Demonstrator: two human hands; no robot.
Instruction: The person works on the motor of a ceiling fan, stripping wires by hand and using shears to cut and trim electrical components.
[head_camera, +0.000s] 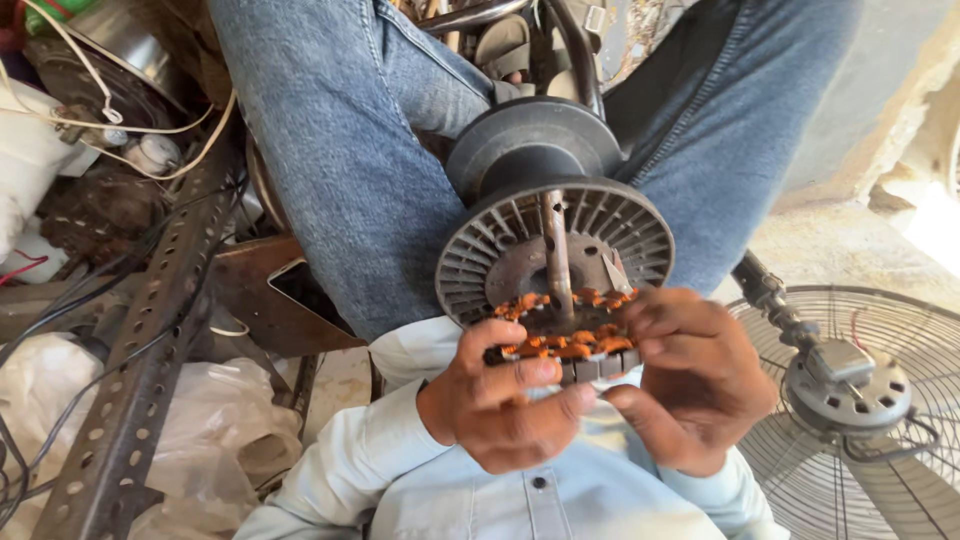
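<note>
Copper windings on the stator (565, 338) are bare and in plain view, so the fan motor (553, 240) looks well stripped down: front cover off, shaft (557, 255) standing free, ribbed grey housing (480, 255) behind it. Reassembly or rewinding looks not yet done. Motor sits in the person's lap, between denim knees. Left hand (500, 395) pinches the stator's near-left edge; right hand (695, 380) curls closed round its right side. Windings look orange, dusty, lumpy. Fan guard (880, 440) lies at right.

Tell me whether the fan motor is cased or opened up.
Opened up: the copper windings lie bare between both hands, around the shaft.
</note>
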